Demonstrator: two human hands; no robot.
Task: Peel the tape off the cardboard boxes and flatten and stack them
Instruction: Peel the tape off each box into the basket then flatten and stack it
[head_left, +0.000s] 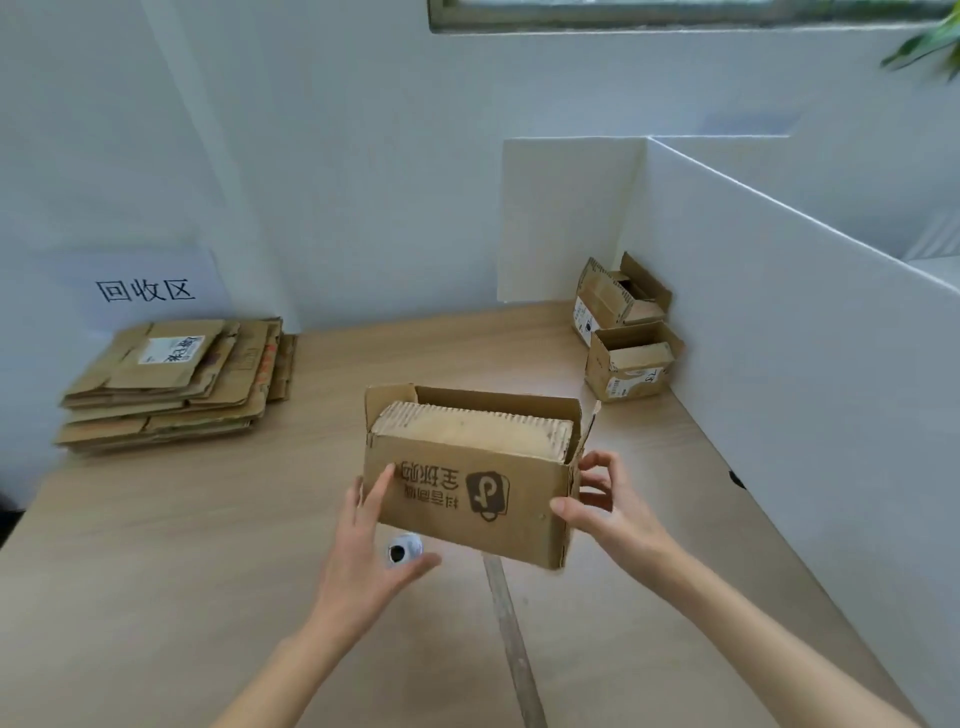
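— So where is the box (470, 475)?
— Centre frame, open-topped, raised over the table (182, 519).
— And the hands?
— Left hand (363, 551) lies open, fingers straight against its front. Right hand (597, 499) pinches its right edge. Flattened stack (176, 384) sits at left.

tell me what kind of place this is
Probably a small cardboard recycling station at a partitioned desk. A printed wall sign hangs above a stack of flattened boxes, open boxes wait by the white partition, and both hands hold another box.
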